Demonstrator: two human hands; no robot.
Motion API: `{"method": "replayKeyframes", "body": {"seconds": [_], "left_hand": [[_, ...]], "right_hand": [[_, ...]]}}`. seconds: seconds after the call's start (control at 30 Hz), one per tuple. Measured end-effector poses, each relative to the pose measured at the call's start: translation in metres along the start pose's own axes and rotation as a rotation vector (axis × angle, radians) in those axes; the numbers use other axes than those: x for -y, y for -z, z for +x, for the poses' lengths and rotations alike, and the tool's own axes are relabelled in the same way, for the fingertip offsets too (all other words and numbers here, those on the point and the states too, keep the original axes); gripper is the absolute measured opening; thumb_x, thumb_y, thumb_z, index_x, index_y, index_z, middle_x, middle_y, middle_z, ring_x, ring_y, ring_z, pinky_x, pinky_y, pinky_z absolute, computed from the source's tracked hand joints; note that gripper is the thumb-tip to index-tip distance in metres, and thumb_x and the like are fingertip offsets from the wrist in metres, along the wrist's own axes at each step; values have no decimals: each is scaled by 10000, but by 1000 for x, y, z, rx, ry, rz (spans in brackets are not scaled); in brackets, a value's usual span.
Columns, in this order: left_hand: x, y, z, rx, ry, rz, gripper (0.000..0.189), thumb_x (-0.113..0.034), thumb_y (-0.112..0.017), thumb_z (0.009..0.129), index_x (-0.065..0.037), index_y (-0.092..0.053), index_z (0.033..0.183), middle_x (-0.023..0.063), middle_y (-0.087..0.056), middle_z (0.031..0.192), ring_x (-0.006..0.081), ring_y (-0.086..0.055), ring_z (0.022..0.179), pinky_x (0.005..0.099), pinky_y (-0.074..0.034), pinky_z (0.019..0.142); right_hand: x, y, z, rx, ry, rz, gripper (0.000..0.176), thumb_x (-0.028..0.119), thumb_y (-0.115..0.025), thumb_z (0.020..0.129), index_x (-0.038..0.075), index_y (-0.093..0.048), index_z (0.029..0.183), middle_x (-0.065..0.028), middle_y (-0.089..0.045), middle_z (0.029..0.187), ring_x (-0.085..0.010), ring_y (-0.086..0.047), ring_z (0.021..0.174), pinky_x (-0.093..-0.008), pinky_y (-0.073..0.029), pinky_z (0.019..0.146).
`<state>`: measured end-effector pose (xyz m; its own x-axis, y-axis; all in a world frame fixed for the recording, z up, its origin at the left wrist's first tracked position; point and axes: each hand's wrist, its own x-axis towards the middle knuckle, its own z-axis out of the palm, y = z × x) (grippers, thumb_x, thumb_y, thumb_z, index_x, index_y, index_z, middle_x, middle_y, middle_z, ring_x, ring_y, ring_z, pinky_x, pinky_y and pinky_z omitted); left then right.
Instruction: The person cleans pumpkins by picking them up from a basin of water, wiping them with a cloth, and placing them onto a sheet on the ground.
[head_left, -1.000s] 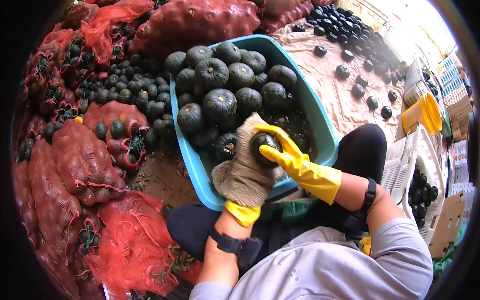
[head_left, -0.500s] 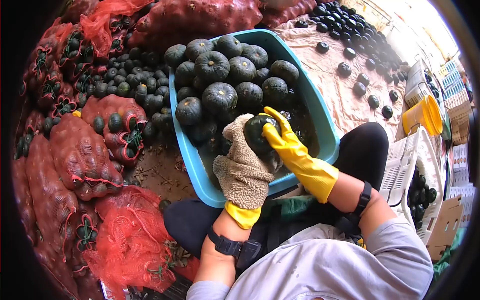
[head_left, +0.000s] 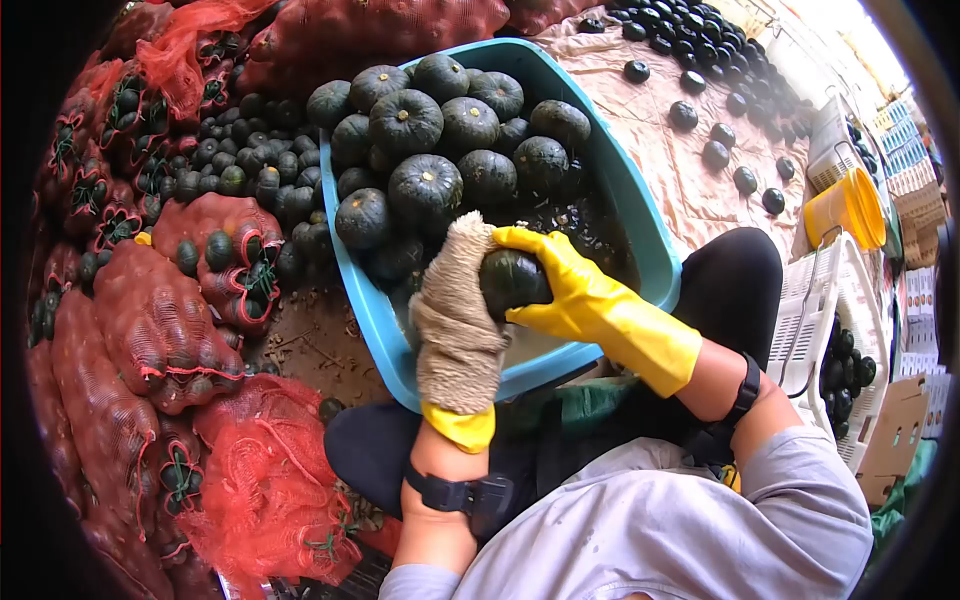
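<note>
A dark green pumpkin [head_left: 514, 284] is held between my two hands over the near end of a blue tub [head_left: 650, 215]. My right hand [head_left: 575, 295], in a yellow rubber glove, wraps round its right side with the thumb below. A beige cloth [head_left: 455, 330] covers my left hand [head_left: 462, 300] over another yellow glove and presses on the pumpkin's left side; the fingers are hidden inside. Several more pumpkins [head_left: 425, 187] are heaped at the tub's far left, above dark water with floating bits [head_left: 590, 235].
Red mesh sacks [head_left: 165, 325] and a pile of small pumpkins [head_left: 250, 150] lie left. Pumpkins [head_left: 683, 115] rest on a pinkish sheet [head_left: 640, 140] at back right. A yellow bucket [head_left: 845, 210] and white crate [head_left: 800, 310] stand right.
The pumpkin has turned in my hands and sits slightly lower. My left hand with the cloth has shifted left and stands more upright; my right hand's fingers now lie over the pumpkin's top.
</note>
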<state>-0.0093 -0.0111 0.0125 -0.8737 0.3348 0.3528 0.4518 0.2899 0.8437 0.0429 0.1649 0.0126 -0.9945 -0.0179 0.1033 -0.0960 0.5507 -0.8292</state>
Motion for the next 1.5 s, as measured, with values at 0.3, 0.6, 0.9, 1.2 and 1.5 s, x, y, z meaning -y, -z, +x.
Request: {"method": "replayKeyframes", "body": {"seconds": [0.3, 0.6, 0.9, 1.2, 1.5], "left_hand": [[1, -24, -20, 42, 184, -59, 655, -38, -850, 762, -110, -602, 1364, 117, -697, 1316, 324, -664, 1282, 444, -534, 1090], [-9, 3, -6, 260, 96, 234, 658, -55, -858, 699, -138, -619, 1307, 99, -675, 1326, 356, -630, 1322, 492, -526, 1069], [-2, -15, 26, -182, 1142, -895, 269, -307, -634, 943, -79, -658, 1083, 103, -732, 1002, 230, -718, 876, 404, -591, 821], [46, -42, 0, -89, 446, -145, 286, -201, -710, 982, -75, -680, 1236, 67, -674, 1068, 164, -668, 966, 321, -569, 902], [13, -25, 33, -306, 1193, -964, 222, -366, -744, 931, -197, -620, 858, -19, -557, 798, 161, -558, 744, 334, -488, 713]], "right_hand": [[-72, -62, 25, -647, -152, 118, 671, 261, -795, 983, 14, -509, 1537, -280, -565, 1482, -404, -561, 1385, -485, -467, 1160], [-41, -38, -19, -71, -382, 905, 586, 521, -596, 1085, 84, -595, 1475, -205, -653, 1432, -326, -657, 1323, -515, -526, 1141], [-59, 0, -10, 312, -690, 1646, 691, 565, -605, 1055, 113, -522, 1571, -224, -622, 1488, -387, -605, 1377, -574, -476, 1160], [-71, -54, 54, 403, -314, -758, 885, 311, -864, 807, 163, -495, 1598, -248, -524, 1556, -470, -516, 1427, -493, -464, 1176], [-38, 29, 43, 219, -738, 347, 915, 564, -878, 836, 168, -526, 1581, -184, -604, 1501, -343, -555, 1416, -448, -519, 1090]]}}
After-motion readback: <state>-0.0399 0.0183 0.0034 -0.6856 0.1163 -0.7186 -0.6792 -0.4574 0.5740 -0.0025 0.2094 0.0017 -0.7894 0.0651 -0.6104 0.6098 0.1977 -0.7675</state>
